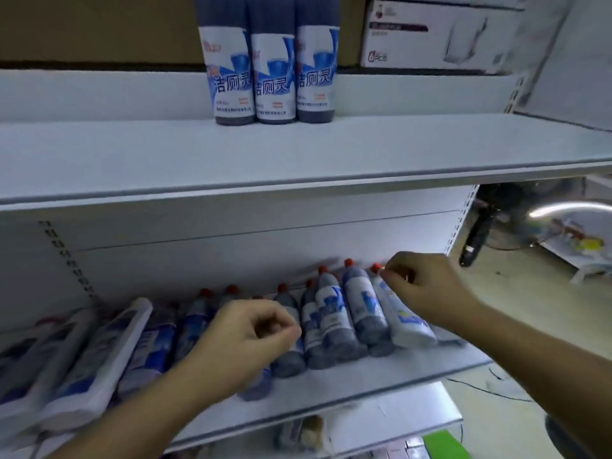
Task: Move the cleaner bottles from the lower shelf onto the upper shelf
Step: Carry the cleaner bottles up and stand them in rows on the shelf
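Left hand, fingers curled loosely and holding nothing, hovers over bottles on the lower shelf. Beyond it, right hand pinches the red cap of a white bottle. Above both, three upright cleaner bottles stand on the upper shelf.

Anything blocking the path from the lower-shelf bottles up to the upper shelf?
Nothing visible does. The upper shelf is bare left and right of the three standing bottles, and its front edge is open. Both the left hand and the right hand hover right over the lower-shelf bottles.
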Action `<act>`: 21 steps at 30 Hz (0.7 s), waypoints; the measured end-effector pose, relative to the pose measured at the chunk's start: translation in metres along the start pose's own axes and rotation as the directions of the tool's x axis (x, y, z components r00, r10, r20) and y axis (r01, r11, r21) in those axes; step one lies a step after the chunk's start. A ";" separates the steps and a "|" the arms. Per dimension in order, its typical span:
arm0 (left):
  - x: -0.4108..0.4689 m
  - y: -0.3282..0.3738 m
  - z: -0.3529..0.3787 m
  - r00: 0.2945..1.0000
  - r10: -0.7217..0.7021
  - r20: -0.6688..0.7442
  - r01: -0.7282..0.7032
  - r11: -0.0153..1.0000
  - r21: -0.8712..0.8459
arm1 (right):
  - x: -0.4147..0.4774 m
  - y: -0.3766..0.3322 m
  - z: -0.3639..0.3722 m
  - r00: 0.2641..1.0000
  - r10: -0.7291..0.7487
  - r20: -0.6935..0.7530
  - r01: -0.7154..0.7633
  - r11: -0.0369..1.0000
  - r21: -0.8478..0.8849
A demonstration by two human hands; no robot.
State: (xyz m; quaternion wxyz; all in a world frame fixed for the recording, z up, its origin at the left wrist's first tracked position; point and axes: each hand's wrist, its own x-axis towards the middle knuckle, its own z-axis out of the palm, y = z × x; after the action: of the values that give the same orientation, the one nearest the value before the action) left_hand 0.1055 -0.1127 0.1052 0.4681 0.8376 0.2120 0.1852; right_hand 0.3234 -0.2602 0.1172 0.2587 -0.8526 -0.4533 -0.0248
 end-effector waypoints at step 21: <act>0.137 -0.109 0.137 0.826 -0.550 0.122 0.560 0.826 -0.066 | 0.051 0.052 0.140 0.851 0.455 0.261 -0.428 0.890 -0.156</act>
State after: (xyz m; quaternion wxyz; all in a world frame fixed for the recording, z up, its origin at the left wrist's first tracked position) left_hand 0.2705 -0.0855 -0.0415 0.5524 0.7235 0.4140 0.0102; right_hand 0.3677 -0.1805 -0.0114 0.1485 -0.9390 -0.2767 0.1399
